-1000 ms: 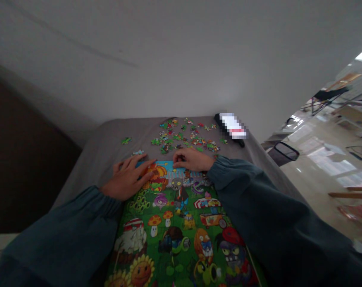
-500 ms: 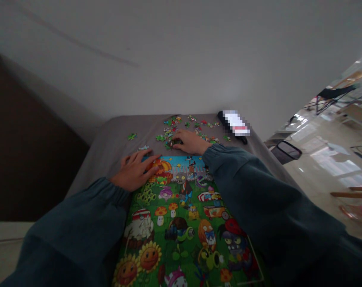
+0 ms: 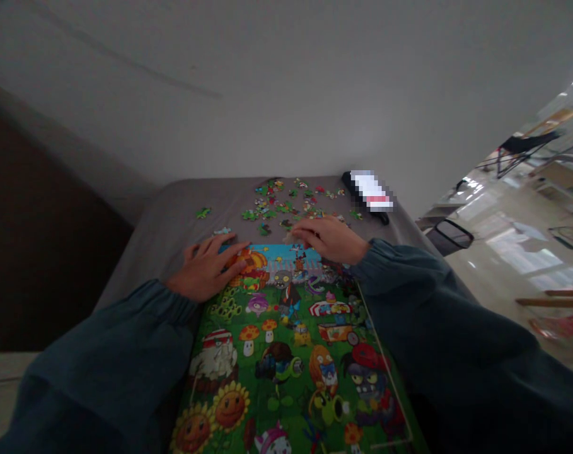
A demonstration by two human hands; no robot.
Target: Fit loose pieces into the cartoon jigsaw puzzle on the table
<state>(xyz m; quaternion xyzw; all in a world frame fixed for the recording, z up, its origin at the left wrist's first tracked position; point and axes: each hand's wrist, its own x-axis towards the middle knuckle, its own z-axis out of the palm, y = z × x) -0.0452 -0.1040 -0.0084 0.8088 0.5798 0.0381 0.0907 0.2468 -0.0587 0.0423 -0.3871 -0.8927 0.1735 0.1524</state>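
A jigsaw puzzle (image 3: 286, 340) with cartoon plants and zombies lies in front of me in a tray. My left hand (image 3: 205, 268) rests on its upper left corner, fingers spread, holding nothing. Just beyond the top edge, my right hand (image 3: 336, 239) has thumb and fingers pinched together on a small pale, blurred puzzle piece (image 3: 290, 238). Several loose puzzle pieces (image 3: 283, 207) are scattered past the puzzle, and one green puzzle piece (image 3: 203, 213) sits apart at the left. A light-blue puzzle piece (image 3: 222, 231) lies by my left fingertips.
A phone (image 3: 371, 191) with a bright, pixelated screen lies at the back right of the cloth-covered table (image 3: 166, 208). A grey wall (image 3: 277, 94) rises behind it. To the right, the shiny floor (image 3: 498, 271) shows a folding chair (image 3: 527, 144) farther off.
My right hand has moved right and toward me, from among the loose pieces to the puzzle's top edge, with its fingers now pinched. My left hand stays on the corner.
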